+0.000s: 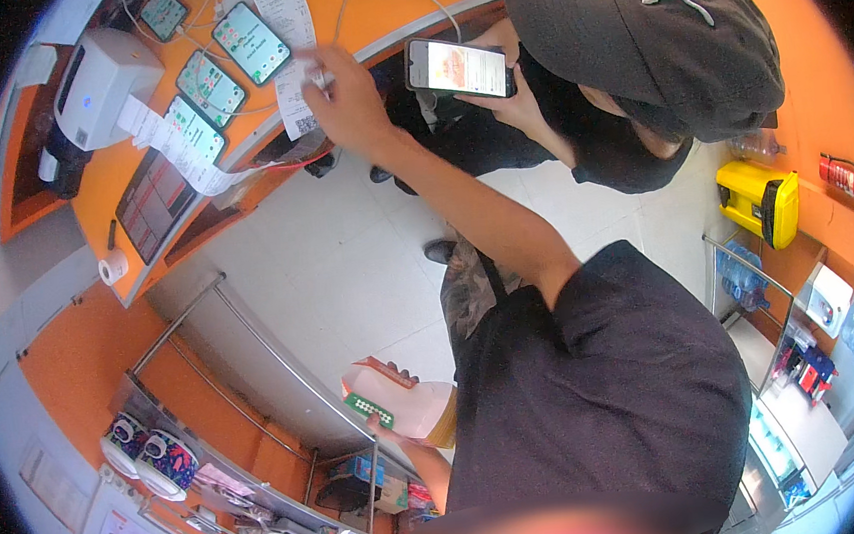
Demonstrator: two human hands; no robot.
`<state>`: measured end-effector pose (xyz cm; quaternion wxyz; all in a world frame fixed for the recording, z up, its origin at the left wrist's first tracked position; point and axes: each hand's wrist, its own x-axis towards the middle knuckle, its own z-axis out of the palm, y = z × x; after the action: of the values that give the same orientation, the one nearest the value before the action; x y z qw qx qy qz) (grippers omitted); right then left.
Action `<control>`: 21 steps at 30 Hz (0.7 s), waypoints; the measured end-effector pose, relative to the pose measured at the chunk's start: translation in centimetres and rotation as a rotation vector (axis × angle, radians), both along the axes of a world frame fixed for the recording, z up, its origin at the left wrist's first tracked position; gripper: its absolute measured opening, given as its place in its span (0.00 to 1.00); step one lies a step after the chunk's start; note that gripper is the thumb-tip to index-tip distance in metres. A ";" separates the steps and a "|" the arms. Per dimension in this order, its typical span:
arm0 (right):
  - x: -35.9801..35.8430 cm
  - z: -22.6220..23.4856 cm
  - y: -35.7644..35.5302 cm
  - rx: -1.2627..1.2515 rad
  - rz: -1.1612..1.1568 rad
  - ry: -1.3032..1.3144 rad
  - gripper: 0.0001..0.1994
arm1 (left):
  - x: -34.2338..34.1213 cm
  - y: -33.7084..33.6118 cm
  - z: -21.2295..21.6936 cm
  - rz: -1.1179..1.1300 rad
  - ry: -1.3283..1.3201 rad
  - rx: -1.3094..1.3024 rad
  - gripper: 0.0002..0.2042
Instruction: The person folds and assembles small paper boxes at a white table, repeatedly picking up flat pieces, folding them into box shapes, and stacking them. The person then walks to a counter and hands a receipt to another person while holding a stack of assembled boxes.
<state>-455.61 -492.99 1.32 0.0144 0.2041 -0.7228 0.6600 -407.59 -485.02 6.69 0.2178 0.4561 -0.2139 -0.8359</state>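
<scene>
My left hand [389, 423] is closed around a folded white and orange card box [415, 400], with a green patch of white marks on its side. My right hand [346, 101] reaches over the counter edge, fingers curled beside a long printed receipt [293, 97]. Whatever lies between those fingers is too small and blurred to make out. Just left of this hand lies a lit phone [251, 44] with a cable. More lit phones [210, 85] rest beside it. A white receipt printer [107, 86] stands farther left, with a paper strip [178, 156] coming out.
Across from me a person in a black cap [650, 39] holds a phone [460, 68]. The orange counter [106, 207] carries a tablet [156, 203] and a paper roll [113, 266]. Metal rails [181, 322] and stocked shelves stand lower left; a yellow bin [758, 203] is at right.
</scene>
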 end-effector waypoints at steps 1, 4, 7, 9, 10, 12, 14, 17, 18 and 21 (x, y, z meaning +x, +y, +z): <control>2.0 0.6 2.0 -0.046 0.092 -0.168 0.23 | -0.2 0.2 0.1 0.000 0.001 0.000 0.50; 7.5 1.5 7.5 -0.157 0.224 -0.427 0.26 | -0.7 0.7 0.4 0.007 -0.083 -0.020 0.51; 10.1 1.5 13.0 -0.109 0.183 -0.762 0.31 | -0.8 0.9 0.6 -0.054 -0.148 -0.038 0.52; 10.6 1.1 15.7 -0.142 0.101 -0.733 0.33 | -0.9 0.8 0.7 -0.087 -0.158 -0.033 0.52; 10.6 1.0 16.9 -0.135 0.049 -0.743 0.34 | -0.9 0.7 0.7 -0.087 -0.157 -0.023 0.52; 10.0 0.7 18.2 -0.100 0.005 -0.622 0.36 | -1.0 0.5 0.8 -0.088 -0.163 -0.002 0.52; 9.3 0.7 18.9 -0.070 -0.037 -0.571 0.37 | -1.1 0.3 0.8 -0.082 -0.176 0.015 0.50; 7.9 1.0 18.6 0.020 0.045 -0.536 0.40 | -1.6 0.0 0.9 -0.119 -0.091 0.053 0.49; 7.5 1.3 18.3 0.062 0.069 -0.519 0.41 | -1.7 -0.1 0.9 -0.101 -0.095 0.064 0.50; 6.7 2.1 17.4 0.321 0.168 -0.444 0.44 | -2.0 0.0 1.1 -0.070 -0.105 0.093 0.52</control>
<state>-448.92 -475.57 3.39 -0.2313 0.1133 -0.7841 0.5647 -409.61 -485.03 7.83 0.1558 0.5011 -0.2018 -0.8270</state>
